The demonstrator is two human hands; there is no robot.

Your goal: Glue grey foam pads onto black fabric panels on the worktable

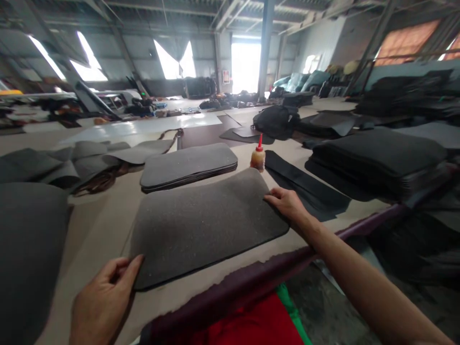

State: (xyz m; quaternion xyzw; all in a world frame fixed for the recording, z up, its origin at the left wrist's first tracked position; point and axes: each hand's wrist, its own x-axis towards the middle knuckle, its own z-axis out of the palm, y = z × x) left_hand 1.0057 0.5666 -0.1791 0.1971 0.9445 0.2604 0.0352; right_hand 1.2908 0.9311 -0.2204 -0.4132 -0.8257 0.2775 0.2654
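In front of me a dark grey rectangular sheet (204, 225) with rounded corners and a black edge lies over the table, its far right corner curving up slightly. My left hand (106, 292) pinches its near left corner between thumb and fingers. At the right edge, my right hand (287, 206) grips the same sheet, thumb on top. Just beyond it sits a stack of similar grey sheets (190, 163). A glue bottle (258, 157) with a red pointed cap and yellowish contents stands upright behind the sheet's far right corner.
Black fabric strips (305, 184) lie to the right, beside a tall pile of black pieces (377, 153). Loose grey pieces (82, 160) are heaped at the left, with a large grey sheet (28, 258) nearer me. The table's maroon-covered edge (251, 282) runs close to my body.
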